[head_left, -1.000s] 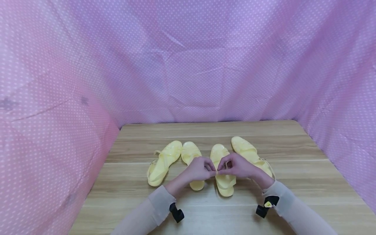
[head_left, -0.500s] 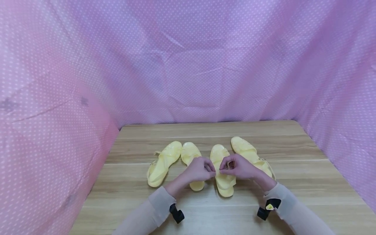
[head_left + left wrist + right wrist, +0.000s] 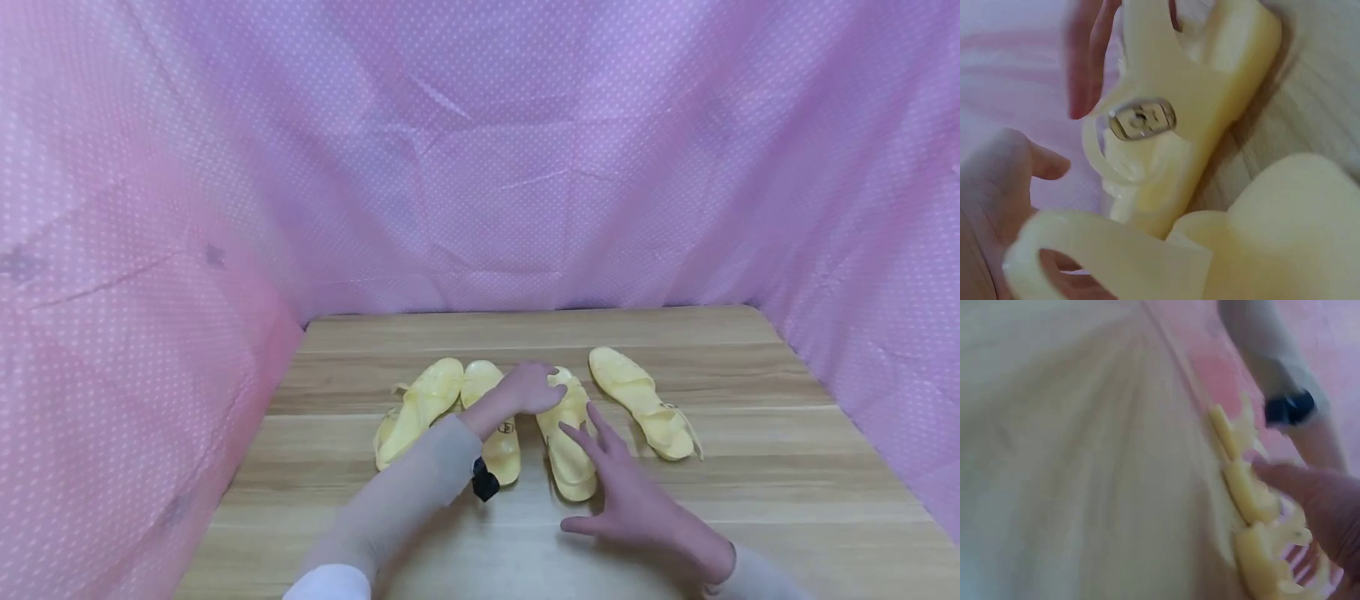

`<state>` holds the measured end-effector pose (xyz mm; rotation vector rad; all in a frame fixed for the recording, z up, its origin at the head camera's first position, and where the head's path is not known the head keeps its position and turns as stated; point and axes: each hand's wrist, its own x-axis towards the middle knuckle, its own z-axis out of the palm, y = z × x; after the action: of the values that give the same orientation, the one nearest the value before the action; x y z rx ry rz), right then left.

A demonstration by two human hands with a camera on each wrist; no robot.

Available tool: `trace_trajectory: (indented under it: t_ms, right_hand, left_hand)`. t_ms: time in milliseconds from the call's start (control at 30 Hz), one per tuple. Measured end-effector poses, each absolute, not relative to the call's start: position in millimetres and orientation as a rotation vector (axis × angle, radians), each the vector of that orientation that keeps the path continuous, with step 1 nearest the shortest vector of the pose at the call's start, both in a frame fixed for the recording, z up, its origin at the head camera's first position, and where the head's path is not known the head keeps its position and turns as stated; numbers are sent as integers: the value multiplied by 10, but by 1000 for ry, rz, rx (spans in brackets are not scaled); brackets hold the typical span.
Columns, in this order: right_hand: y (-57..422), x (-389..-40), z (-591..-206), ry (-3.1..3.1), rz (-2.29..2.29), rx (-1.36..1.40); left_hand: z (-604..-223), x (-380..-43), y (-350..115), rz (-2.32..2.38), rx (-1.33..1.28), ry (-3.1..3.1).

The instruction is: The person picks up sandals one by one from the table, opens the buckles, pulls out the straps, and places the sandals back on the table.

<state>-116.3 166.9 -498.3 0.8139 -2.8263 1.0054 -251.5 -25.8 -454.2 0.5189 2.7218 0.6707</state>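
My left hand [image 3: 528, 387] reaches over the toe end of a pale yellow sandal [image 3: 566, 454], its fingertips right at the sandal's front. Open below it, my right hand [image 3: 633, 500] has spread fingers, with fingertips beside the same sandal's strap and thumb near the heel. In the left wrist view a metal buckle [image 3: 1141, 119] shows on a sandal's strap, with fingers [image 3: 1085, 69] close by. Another yellow sandal [image 3: 502, 462] lies just left, partly hidden under the left forearm.
One more yellow sandal [image 3: 420, 408] lies at far left, partly behind the left sleeve, and another [image 3: 637, 392] lies at right. All rest on a wooden table [image 3: 787, 467] with pink dotted cloth [image 3: 495, 217] behind it.
Both hands have let go of the middle-right sandal's strap. The left hand has moved forward to its toe; the right has drawn back toward the person and spread its fingers.
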Motion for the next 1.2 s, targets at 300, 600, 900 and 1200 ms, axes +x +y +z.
trace_trajectory:
  t_ms: [300, 600, 900, 1200]
  right_hand:
    - [1434, -1391, -5014, -2751, 1016, 754]
    - [1272, -1879, -4925, -2768, 987, 854]
    - [1543, -1947, -4874, -2778, 948, 917]
    - [2427, -1775, -4642, -2866, 768, 439]
  left_hand:
    - [-4575, -2744, -271, 749, 467, 2691]
    - [-4597, -3068, -457, 972, 342, 2735]
    - [-4642, -2958, -159, 415, 372, 2978]
    - [-4404, -2806, 775, 148, 712, 2926]
